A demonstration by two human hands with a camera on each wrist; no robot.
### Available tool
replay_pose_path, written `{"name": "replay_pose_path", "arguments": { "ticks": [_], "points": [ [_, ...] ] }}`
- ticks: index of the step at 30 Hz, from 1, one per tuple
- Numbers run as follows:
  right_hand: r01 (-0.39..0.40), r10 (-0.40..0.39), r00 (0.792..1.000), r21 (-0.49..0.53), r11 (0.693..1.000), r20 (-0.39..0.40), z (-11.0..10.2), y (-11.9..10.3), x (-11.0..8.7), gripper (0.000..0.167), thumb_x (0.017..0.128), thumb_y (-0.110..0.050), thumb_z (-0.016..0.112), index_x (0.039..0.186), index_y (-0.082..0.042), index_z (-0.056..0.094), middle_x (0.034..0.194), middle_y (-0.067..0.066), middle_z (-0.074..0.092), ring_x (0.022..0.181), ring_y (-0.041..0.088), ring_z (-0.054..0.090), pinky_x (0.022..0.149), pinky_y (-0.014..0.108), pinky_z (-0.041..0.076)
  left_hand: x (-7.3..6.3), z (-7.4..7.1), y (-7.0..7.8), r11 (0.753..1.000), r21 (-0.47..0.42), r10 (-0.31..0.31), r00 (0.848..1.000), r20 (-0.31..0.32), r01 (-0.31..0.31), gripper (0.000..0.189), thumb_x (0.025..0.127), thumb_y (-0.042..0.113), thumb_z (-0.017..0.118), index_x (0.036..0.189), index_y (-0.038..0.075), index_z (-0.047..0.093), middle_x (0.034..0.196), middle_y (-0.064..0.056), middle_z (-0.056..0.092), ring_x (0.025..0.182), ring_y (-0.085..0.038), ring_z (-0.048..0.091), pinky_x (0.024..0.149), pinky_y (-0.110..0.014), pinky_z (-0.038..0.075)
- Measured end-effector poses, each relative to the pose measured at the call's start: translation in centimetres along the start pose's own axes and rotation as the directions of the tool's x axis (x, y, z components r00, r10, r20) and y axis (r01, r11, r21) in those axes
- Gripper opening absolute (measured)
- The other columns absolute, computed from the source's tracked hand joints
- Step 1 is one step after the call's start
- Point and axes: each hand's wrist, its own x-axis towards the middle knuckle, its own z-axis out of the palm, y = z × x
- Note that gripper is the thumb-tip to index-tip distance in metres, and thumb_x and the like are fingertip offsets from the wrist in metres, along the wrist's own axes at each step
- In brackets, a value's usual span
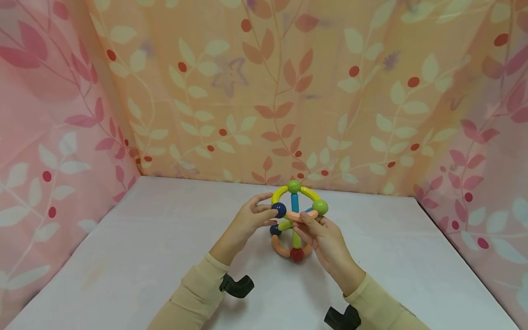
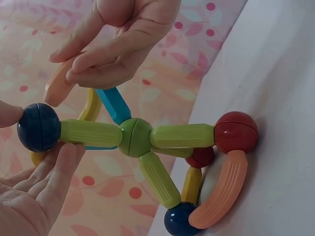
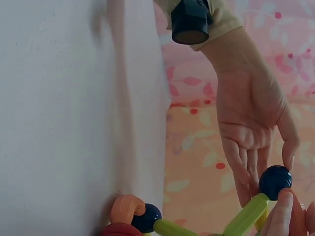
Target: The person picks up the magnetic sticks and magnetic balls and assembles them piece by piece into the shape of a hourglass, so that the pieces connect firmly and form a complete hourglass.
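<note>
A construction of coloured rods and balls stands on the table, built round a green ball (image 2: 135, 137) with green rods. My left hand (image 1: 249, 221) holds a dark blue ball (image 1: 279, 210) on its upper left between thumb and fingers. My right hand (image 1: 331, 239) pinches an orange curved rod (image 2: 58, 84) between that ball and a light green ball (image 1: 320, 207); whether both ends touch is unclear. Yellow curved rods (image 1: 310, 194) meet at the top green ball (image 1: 294, 186), above a blue rod (image 1: 294, 202). Below are a red ball (image 2: 236, 132) and another orange curved rod (image 2: 220, 191).
The white tabletop (image 1: 123, 256) spreads round the construction. Leaf-patterned cloth (image 1: 231, 105) hangs along the back and both sides. Black wrist mounts (image 1: 237, 286) sit below each forearm.
</note>
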Motion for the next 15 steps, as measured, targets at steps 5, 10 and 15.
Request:
{"name": "replay_pose_path", "arguments": {
  "ticks": [5,10,15],
  "points": [
    [0.01,-0.01,1.0,-0.01,1.0,0.002,0.18,0.1,-0.13,0.032,0.099,-0.028,0.06,0.117,-0.003,0.052,0.112,-0.001,0.074,0.107,0.015,0.07,0.091,0.024,0.056,-0.01,0.12,-0.02,1.0,0.001,0.009,1.0,0.011,-0.01,0.059,0.096,0.017,0.064,0.149,0.009,0.039,0.127,-0.022,0.064,0.113,-0.034,0.067,0.096,-0.039,0.056],
    [0.016,-0.016,1.0,-0.011,1.0,0.006,0.26,0.09,-0.09,0.032,0.098,-0.029,0.061,0.115,-0.003,0.052,0.112,-0.001,0.075,0.103,0.012,0.071,0.091,0.026,0.056,-0.17,0.24,0.2,1.0,-0.009,0.005,1.0,-0.002,-0.005,0.059,0.096,0.015,0.064,0.148,0.009,0.039,0.127,-0.022,0.065,0.112,-0.034,0.067,0.095,-0.04,0.057],
    [0.01,-0.01,1.0,-0.011,1.0,-0.006,0.3,0.05,-0.04,0.03,0.099,-0.028,0.062,0.113,-0.004,0.053,0.109,-0.001,0.075,0.1,0.012,0.072,0.09,0.027,0.057,-0.08,0.1,0.04,1.0,-0.007,0.01,1.0,0.004,-0.01,0.058,0.096,0.015,0.064,0.148,0.008,0.04,0.126,-0.023,0.064,0.116,-0.04,0.065,0.095,-0.041,0.057]
  ]
}}
